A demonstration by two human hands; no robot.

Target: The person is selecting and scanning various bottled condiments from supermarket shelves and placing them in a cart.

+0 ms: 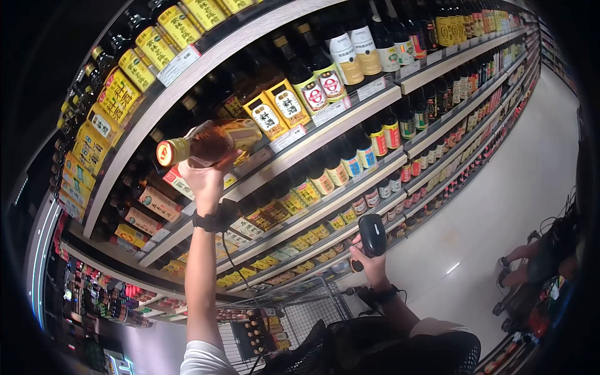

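My left hand [205, 182] is raised to the shelf with its fingers wrapped round a bottle of cooking wine [215, 142]. The bottle is tilted nearly on its side, its yellow cap pointing left toward me and its label side facing away. Just beyond it stand cooking wine bottles [286, 104] with yellow and white labels. My right hand [373, 265] grips a black handheld device [372, 235] with a rounded head, which looks like a barcode scanner. A black band with a cable circles each wrist.
Long curved shelves [369, 104] hold rows of sauce bottles with price tags along the edges. Below my arms is a wire shopping cart [312, 306] with a pack of bottles [267, 331] in it. Another person [544, 259] is at the right, beyond the pale floor [465, 219].
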